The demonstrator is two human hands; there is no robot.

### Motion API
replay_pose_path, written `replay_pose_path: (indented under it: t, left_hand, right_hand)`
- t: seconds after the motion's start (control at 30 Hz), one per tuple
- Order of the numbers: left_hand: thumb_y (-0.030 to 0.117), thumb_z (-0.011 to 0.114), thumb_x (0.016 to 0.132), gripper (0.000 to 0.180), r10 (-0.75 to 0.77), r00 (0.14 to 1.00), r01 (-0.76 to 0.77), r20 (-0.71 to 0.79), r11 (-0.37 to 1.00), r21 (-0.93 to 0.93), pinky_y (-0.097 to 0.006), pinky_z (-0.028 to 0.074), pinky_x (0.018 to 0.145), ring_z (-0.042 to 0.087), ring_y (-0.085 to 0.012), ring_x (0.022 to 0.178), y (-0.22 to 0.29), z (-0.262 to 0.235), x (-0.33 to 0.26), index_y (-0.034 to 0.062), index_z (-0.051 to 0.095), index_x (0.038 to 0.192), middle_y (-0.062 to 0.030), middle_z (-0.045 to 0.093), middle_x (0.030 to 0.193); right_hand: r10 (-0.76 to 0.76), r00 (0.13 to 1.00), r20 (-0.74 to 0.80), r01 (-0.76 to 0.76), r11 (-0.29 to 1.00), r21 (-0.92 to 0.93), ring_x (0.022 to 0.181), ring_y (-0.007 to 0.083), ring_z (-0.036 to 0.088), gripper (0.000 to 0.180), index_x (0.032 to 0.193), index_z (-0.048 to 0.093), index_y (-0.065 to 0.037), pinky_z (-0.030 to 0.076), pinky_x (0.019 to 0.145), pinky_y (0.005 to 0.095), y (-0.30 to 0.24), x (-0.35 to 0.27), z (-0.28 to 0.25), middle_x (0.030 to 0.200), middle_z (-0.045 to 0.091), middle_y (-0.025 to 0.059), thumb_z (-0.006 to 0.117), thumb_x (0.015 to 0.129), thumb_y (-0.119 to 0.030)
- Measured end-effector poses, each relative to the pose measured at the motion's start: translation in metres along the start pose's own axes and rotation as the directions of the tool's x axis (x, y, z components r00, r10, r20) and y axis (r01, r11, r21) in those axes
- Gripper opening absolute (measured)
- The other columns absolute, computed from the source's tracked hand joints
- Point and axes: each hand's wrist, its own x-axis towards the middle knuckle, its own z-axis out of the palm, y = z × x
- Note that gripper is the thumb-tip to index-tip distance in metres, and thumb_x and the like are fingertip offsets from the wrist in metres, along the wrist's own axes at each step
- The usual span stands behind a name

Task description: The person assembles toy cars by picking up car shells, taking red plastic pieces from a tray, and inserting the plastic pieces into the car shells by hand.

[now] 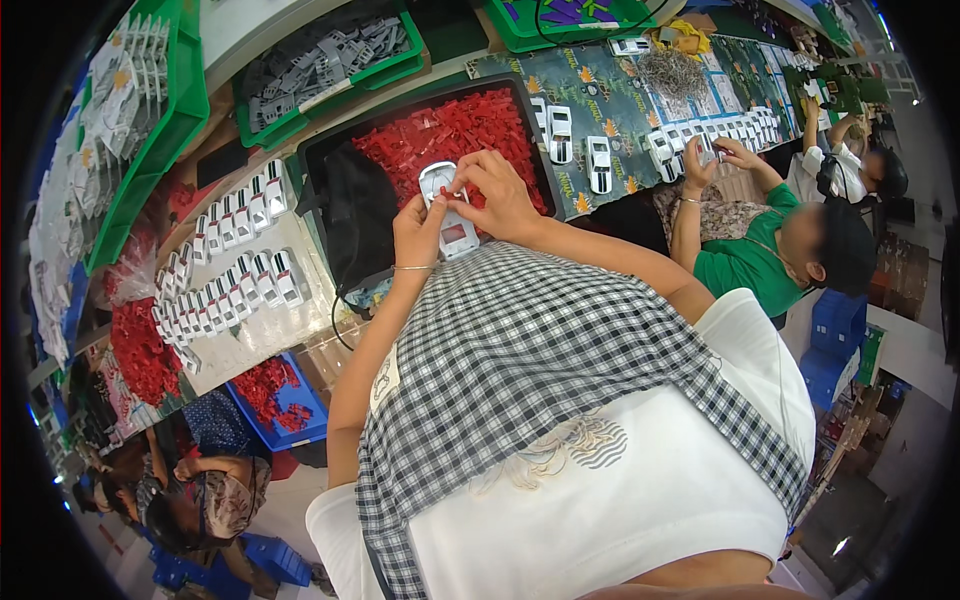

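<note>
Over a black tray heaped with red plastic pieces, I hold a white toy car body close to my apron. My left hand grips its side, thumb on top. My right hand bends over the car from the other side, its thumb and fingertips pinched together at the body's middle. A bit of red shows by those fingertips; the fingers partly cover it. To the left, rows of white toy cars with dark windows and red parts stand on the table.
Green bins of grey parts stand behind the tray. More white cars sit on the patterned table cover to the right. A co-worker in green handles a piece there. A blue bin with red pieces is at lower left.
</note>
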Motion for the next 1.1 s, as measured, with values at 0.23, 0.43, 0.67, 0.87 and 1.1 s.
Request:
replay_pose_path:
  t: [0.23,0.43,0.67,0.87,1.1]
  left_hand:
    - [0.014,0.057,0.089,0.02,0.061,0.995,-0.052,-0.077,0.993,0.105,-0.021,0.042,0.053,0.052,-0.0034,0.061,0.008,0.002,-0.004,-0.0045,0.062,0.088,-0.0024,0.062,0.07]
    - [0.014,0.059,0.087,0.019,0.143,0.987,-0.106,-0.075,0.926,0.363,-0.02,0.04,0.052,0.049,-0.0019,0.06,0.014,0.002,-0.008,-0.0042,0.062,0.084,0.0009,0.059,0.068]
    - [0.013,0.062,0.081,0.02,0.201,0.972,-0.137,-0.125,0.909,0.394,-0.024,0.04,0.049,0.048,-0.0033,0.055,0.022,0.006,-0.013,-0.0054,0.059,0.075,-0.0057,0.057,0.057]
    - [0.013,0.062,0.08,0.019,0.22,0.961,-0.141,-0.168,0.912,0.386,-0.026,0.041,0.049,0.049,-0.0043,0.054,0.022,0.005,-0.02,-0.0049,0.06,0.076,-0.0074,0.058,0.057]
    - [0.015,0.062,0.079,0.018,0.233,0.94,-0.082,-0.249,0.863,0.499,-0.027,0.045,0.054,0.056,-0.0089,0.058,0.016,-0.003,-0.038,-0.0006,0.064,0.088,-0.0115,0.062,0.064]
  right_hand:
    - [0.218,0.975,0.044,-0.222,0.946,0.237,0.081,0.0181,0.053,0.04,0.109,0.053,-0.005,0.045,0.071,0.0292,-0.016,0.009,-0.013,0.096,0.052,0.0086,0.07,0.072,-0.01]
    - [0.311,0.934,0.174,-0.351,0.886,0.302,0.071,0.0143,0.057,0.04,0.109,0.057,-0.001,0.048,0.063,0.0268,-0.013,0.013,-0.009,0.088,0.057,0.009,0.069,0.072,-0.011]
    - [0.305,0.925,0.228,-0.366,0.878,0.309,0.071,0.0123,0.061,0.042,0.107,0.058,0.002,0.05,0.065,0.0255,-0.016,0.018,-0.013,0.083,0.063,0.0097,0.07,0.07,-0.012]
    - [0.338,0.905,0.261,-0.404,0.873,0.273,0.069,0.0113,0.06,0.04,0.105,0.058,0.003,0.05,0.064,0.0255,-0.026,0.02,-0.01,0.085,0.064,0.0097,0.071,0.07,-0.012]
    - [0.293,0.896,0.333,-0.396,0.866,0.305,0.081,0.0117,0.059,0.033,0.102,0.057,0.002,0.05,0.065,0.0241,-0.028,0.014,0.008,0.088,0.061,0.0068,0.07,0.073,-0.006]
